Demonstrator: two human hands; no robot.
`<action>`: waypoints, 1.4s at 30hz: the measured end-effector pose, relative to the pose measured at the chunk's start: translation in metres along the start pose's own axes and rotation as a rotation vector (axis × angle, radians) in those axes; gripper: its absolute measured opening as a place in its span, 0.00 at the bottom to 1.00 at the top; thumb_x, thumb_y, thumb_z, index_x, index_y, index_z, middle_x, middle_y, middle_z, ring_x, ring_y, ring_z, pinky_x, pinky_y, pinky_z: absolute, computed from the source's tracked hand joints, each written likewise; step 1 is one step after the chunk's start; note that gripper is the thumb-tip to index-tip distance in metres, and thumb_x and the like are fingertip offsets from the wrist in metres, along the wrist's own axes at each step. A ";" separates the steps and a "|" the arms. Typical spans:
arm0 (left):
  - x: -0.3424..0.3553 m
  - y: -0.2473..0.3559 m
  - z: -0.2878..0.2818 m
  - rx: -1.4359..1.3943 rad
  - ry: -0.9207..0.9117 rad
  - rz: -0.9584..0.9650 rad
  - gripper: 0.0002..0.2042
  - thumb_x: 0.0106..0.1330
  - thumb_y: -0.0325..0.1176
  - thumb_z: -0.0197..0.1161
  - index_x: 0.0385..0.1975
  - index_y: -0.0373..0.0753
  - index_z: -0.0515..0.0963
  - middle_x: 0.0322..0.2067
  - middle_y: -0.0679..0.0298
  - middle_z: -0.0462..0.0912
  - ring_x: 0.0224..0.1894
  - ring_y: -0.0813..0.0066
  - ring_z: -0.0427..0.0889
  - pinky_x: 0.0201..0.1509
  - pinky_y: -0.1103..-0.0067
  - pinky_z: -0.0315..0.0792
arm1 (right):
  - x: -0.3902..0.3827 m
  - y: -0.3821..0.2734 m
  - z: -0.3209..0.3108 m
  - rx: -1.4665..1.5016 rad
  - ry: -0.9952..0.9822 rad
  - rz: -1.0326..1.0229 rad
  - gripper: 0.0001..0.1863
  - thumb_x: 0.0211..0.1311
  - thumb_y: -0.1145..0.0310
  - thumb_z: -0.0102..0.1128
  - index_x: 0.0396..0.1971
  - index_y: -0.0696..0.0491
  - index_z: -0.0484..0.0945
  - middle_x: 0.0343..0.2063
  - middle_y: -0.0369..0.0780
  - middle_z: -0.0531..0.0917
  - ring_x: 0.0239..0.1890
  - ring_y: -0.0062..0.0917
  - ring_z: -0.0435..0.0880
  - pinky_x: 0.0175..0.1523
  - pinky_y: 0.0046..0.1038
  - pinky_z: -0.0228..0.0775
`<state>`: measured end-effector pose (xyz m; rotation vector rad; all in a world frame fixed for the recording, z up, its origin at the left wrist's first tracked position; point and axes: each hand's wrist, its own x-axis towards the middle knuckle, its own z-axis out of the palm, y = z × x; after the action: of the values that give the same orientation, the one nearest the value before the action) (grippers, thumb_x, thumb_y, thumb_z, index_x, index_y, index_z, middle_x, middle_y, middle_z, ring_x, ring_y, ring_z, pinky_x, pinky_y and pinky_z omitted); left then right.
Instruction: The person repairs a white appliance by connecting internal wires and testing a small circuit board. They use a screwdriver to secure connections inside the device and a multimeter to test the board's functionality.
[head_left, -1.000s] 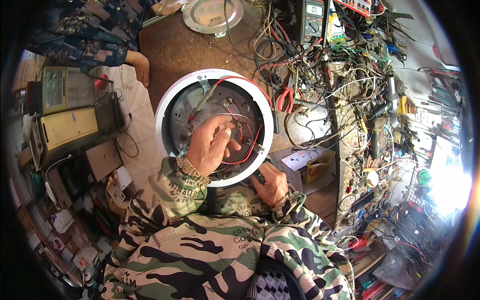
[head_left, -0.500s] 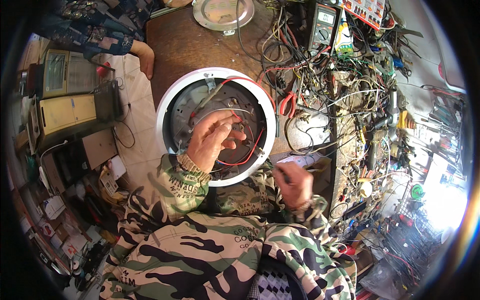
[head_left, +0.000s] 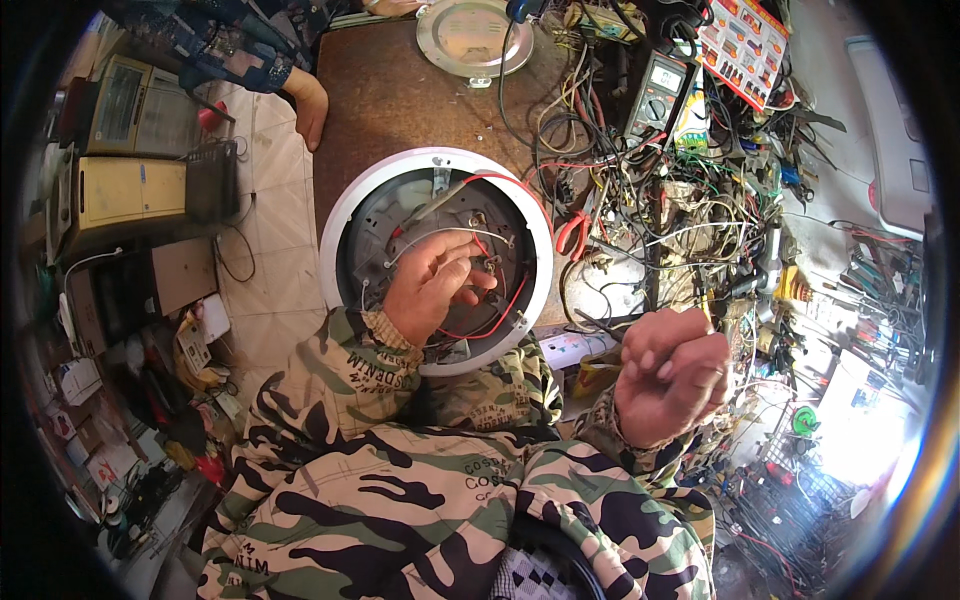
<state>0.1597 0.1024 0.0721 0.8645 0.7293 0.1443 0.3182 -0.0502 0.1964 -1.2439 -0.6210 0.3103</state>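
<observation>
A round housing with a white rim (head_left: 335, 225) and a dark inside rests at the table's near edge, over my lap. My left hand (head_left: 425, 290) reaches into it, fingers bent and closed around a thin red wire (head_left: 482, 246) near the centre; the fingertips partly hide the grip. A white wire (head_left: 430, 236) arches just above those fingers. A pale probe-like stick (head_left: 440, 201) with a red lead lies across the housing's far side. To the right, my right hand (head_left: 672, 378) is raised and closed, with a thin dark rod (head_left: 598, 325) projecting from its left side.
A multimeter (head_left: 657, 98) stands among tangled cables at the right. Red-handled pliers (head_left: 573, 236) lie beside the housing. A round metal plate (head_left: 474, 40) sits at the table's far end. Another person's hand (head_left: 310, 108) touches the table's left edge. Loose tools crowd the right side.
My right hand has moved right and upward, away from my lap. My left hand stays inside the housing with nearly the same grip. The whole view has shifted slightly.
</observation>
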 end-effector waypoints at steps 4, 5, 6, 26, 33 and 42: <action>-0.008 -0.005 -0.001 0.043 -0.037 0.050 0.24 0.80 0.38 0.53 0.70 0.32 0.64 0.65 0.48 0.73 0.53 0.66 0.85 0.46 0.75 0.79 | -0.006 0.005 -0.011 -0.348 -0.020 0.132 0.16 0.71 0.64 0.63 0.25 0.58 0.76 0.21 0.37 0.78 0.22 0.18 0.71 0.28 0.23 0.62; -0.009 -0.007 0.000 0.049 -0.038 0.069 0.24 0.80 0.38 0.53 0.70 0.32 0.64 0.65 0.49 0.73 0.53 0.66 0.85 0.47 0.75 0.79 | -0.006 0.010 -0.017 -0.358 -0.035 0.164 0.15 0.71 0.64 0.64 0.26 0.58 0.76 0.21 0.36 0.78 0.22 0.17 0.71 0.29 0.22 0.61; -0.008 -0.005 0.001 0.034 -0.020 0.028 0.24 0.80 0.38 0.53 0.70 0.33 0.64 0.65 0.50 0.73 0.53 0.67 0.85 0.47 0.76 0.79 | -0.006 0.015 -0.022 -0.368 -0.050 0.196 0.15 0.71 0.65 0.64 0.26 0.58 0.77 0.21 0.35 0.78 0.22 0.17 0.70 0.29 0.22 0.61; -0.008 -0.001 0.013 0.045 0.031 0.052 0.24 0.81 0.38 0.53 0.70 0.30 0.64 0.60 0.54 0.79 0.50 0.69 0.87 0.43 0.79 0.82 | -0.007 0.095 -0.062 -0.386 -0.077 0.660 0.11 0.69 0.65 0.69 0.34 0.59 0.82 0.20 0.27 0.76 0.23 0.09 0.67 0.28 0.17 0.57; -0.013 0.003 0.015 0.211 0.092 0.114 0.23 0.81 0.37 0.52 0.67 0.27 0.66 0.56 0.52 0.81 0.46 0.71 0.87 0.41 0.79 0.82 | 0.000 0.092 -0.049 -0.474 -0.209 0.634 0.11 0.68 0.66 0.70 0.35 0.59 0.82 0.22 0.29 0.80 0.24 0.09 0.70 0.30 0.17 0.62; -0.024 0.010 0.017 0.341 0.178 0.195 0.21 0.80 0.35 0.52 0.65 0.27 0.68 0.55 0.50 0.81 0.47 0.69 0.87 0.43 0.78 0.82 | 0.002 0.101 -0.060 -0.463 -0.249 0.679 0.11 0.68 0.65 0.70 0.35 0.58 0.83 0.23 0.30 0.81 0.25 0.09 0.70 0.30 0.18 0.61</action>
<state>0.1536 0.0886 0.0994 1.2612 0.8487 0.2782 0.3671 -0.0651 0.0899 -1.8679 -0.4750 0.9360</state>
